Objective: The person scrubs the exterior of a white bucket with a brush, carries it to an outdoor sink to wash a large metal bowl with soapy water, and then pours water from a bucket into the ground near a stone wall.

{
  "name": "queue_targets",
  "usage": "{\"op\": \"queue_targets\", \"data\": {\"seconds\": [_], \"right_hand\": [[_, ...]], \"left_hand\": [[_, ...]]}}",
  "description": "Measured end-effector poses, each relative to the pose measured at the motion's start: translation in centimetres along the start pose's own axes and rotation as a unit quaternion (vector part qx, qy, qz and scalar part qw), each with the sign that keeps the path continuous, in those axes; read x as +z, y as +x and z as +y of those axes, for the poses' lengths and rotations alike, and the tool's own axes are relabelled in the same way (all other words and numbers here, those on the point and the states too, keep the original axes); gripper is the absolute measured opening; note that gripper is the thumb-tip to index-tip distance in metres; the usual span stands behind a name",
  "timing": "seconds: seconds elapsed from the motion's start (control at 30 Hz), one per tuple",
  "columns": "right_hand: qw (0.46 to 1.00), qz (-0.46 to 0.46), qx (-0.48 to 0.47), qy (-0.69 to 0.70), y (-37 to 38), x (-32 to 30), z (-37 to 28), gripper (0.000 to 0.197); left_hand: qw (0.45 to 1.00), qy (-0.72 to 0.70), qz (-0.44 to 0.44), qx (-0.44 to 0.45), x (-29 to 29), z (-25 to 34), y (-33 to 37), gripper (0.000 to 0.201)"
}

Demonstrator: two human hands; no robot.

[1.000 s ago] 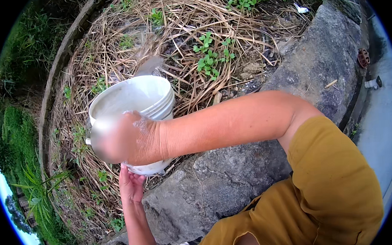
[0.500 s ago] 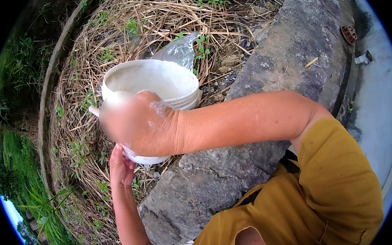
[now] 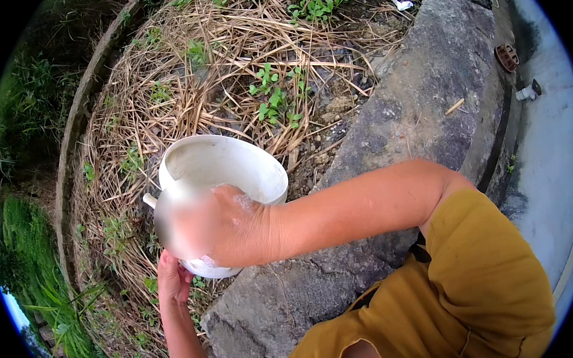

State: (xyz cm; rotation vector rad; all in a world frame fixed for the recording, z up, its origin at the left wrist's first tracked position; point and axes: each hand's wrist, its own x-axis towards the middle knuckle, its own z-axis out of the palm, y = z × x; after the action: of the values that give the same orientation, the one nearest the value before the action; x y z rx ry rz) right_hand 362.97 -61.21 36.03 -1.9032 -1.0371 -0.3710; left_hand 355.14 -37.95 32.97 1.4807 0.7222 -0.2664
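Observation:
A white plastic bucket (image 3: 230,163) is tilted beside the stone ledge, its open mouth facing up and away from me; I see the pale inner wall. My left hand (image 3: 172,278) grips the bucket's near left side low down, with curled fingers partly hidden behind it. My right hand (image 3: 230,225) reaches across the bucket's near side, white suds on its back. A blurred patch covers its fingers, so their hold is hidden. A short white handle grip (image 3: 149,200) sticks out at the bucket's left.
The rough stone ledge (image 3: 419,98) runs from lower middle to upper right. Dry straw (image 3: 226,51) with green seedlings (image 3: 278,104) covers the ground beyond the bucket. On the right are a pale concrete surface (image 3: 547,156), a pipe fitting (image 3: 528,90) and a brown object (image 3: 507,57).
A sheet of water pouring over the bucket's far rim is gone. The bucket and both hands sit lower in the picture, and the seedlings behind the water now show.

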Motion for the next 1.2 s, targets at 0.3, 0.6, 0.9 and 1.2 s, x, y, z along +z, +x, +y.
{"op": "queue_targets", "data": {"seconds": [0.3, 0.6, 0.9, 1.2], "right_hand": [[0.98, 0.041, 0.041, -0.193, 10.5, -5.9, 9.9, 0.014], [0.917, -0.021, -0.169, -0.361, 19.3, -1.1, 16.6, 0.019], [0.943, 0.06, -0.298, -0.139, 7.8, 2.0, 9.2, 0.012], [0.958, 0.028, -0.231, -0.168, 8.4, -1.2, 7.1, 0.006]], "left_hand": [[0.991, -0.093, -0.061, 0.07, 7.9, 7.7, 6.8, 0.025], [0.942, -0.291, -0.062, 0.154, 8.7, 10.4, 16.8, 0.024], [0.969, -0.232, -0.032, 0.077, 4.8, -1.2, 5.8, 0.022], [0.939, -0.318, -0.1, 0.084, 7.8, -1.1, 5.1, 0.021]]}}
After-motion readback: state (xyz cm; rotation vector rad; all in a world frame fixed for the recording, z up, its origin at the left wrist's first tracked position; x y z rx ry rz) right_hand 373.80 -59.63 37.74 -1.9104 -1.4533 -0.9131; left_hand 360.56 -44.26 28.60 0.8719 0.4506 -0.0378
